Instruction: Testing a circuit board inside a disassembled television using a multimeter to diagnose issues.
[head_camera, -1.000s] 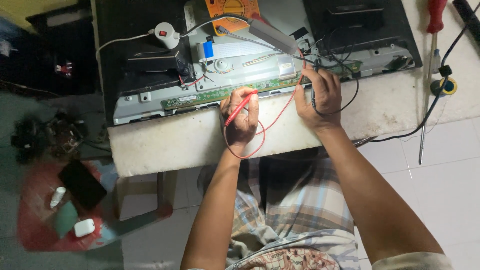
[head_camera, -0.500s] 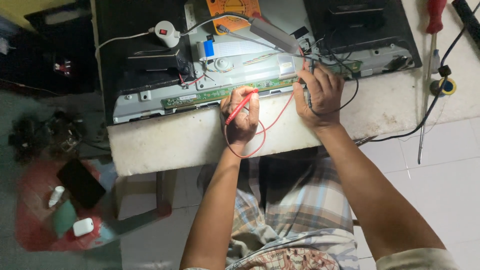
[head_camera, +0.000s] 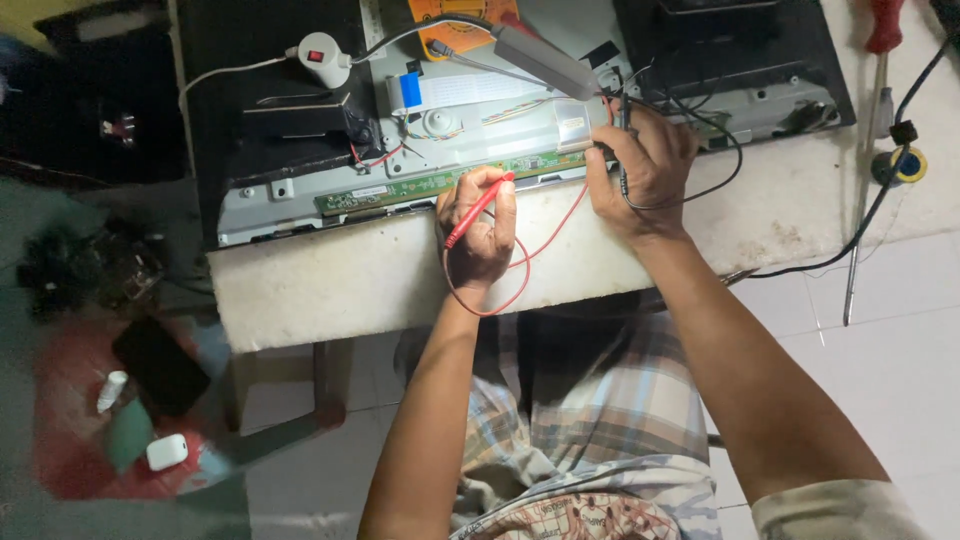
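Head view, read left to right. At far left, a red stool (head_camera: 70, 400) carries one black phone (head_camera: 160, 365) and one small white earbud case (head_camera: 167, 451). On the white stone table (head_camera: 330, 285) lies an opened flat-panel chassis with its narrow green circuit strip (head_camera: 440, 182) exposed along the near edge, evidently so the contacts can be reached. The left hand (head_camera: 478, 225) has its fingers clamped on one red test probe (head_camera: 478, 208), tip angled far onto the strip; its red lead (head_camera: 520, 270) loops over the table's near edge. The right hand (head_camera: 645, 175), just right of it, has its fingers closed on one black test probe (head_camera: 622, 150) at the strip's right end. One orange meter (head_camera: 460, 20) sits far, beyond the chassis. Right of the chassis lies one red-handled screwdriver (head_camera: 872, 120).
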